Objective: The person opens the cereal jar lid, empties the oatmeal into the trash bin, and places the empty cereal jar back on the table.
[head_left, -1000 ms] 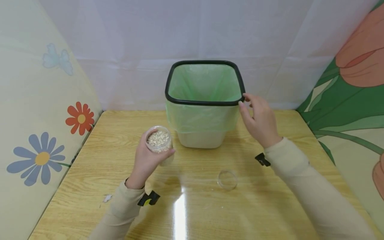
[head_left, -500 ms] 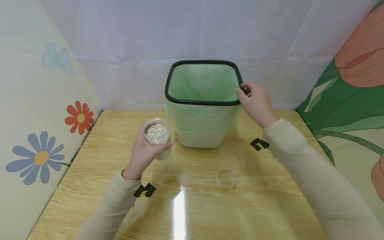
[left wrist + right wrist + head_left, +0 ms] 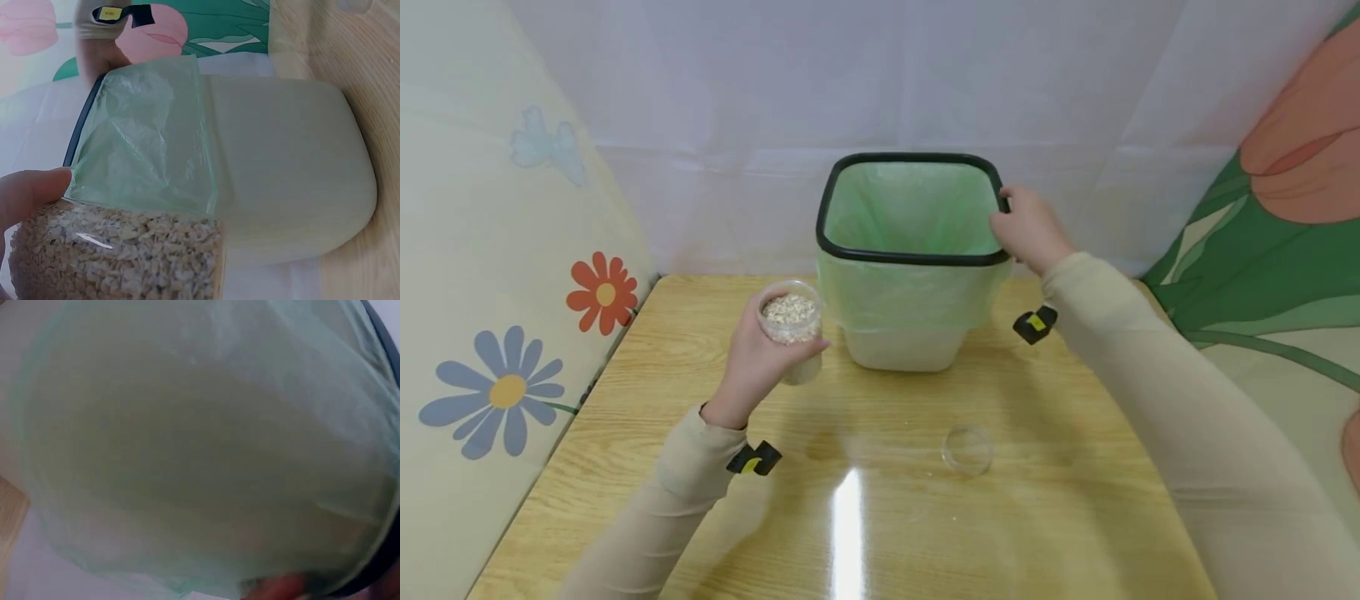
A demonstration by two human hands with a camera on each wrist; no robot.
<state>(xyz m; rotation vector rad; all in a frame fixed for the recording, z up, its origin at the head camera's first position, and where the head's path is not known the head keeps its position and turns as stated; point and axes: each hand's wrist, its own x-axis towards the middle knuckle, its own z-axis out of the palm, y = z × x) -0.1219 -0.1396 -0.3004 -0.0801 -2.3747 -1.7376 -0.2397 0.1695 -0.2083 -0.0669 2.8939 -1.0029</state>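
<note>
My left hand (image 3: 747, 358) grips a clear plastic jar (image 3: 807, 369) full of rolled oats (image 3: 790, 309), its mouth uncovered and facing up. In the left wrist view the oats (image 3: 119, 250) fill the near foreground, beside my thumb (image 3: 34, 190). A white trash can (image 3: 902, 350) stands in front of me, lined with a green bag (image 3: 917, 296) folded over its outside under a black rim (image 3: 917, 258). My right hand (image 3: 1033, 229) grips the can's rim on the right side, thumb on top; the other fingers are partly hidden. The bag (image 3: 187, 444) fills the right wrist view.
A round clear lid (image 3: 967, 451) lies on the wooden table (image 3: 1037, 517) in front of the can. Small crumbs are scattered near it. A white curtain (image 3: 737, 100) hangs behind, and painted panels (image 3: 467, 250) stand on both sides.
My right hand has moved up and back along the can's right rim and taken hold there. The left hand has shifted slightly away from me and left, carrying the jar of oats.
</note>
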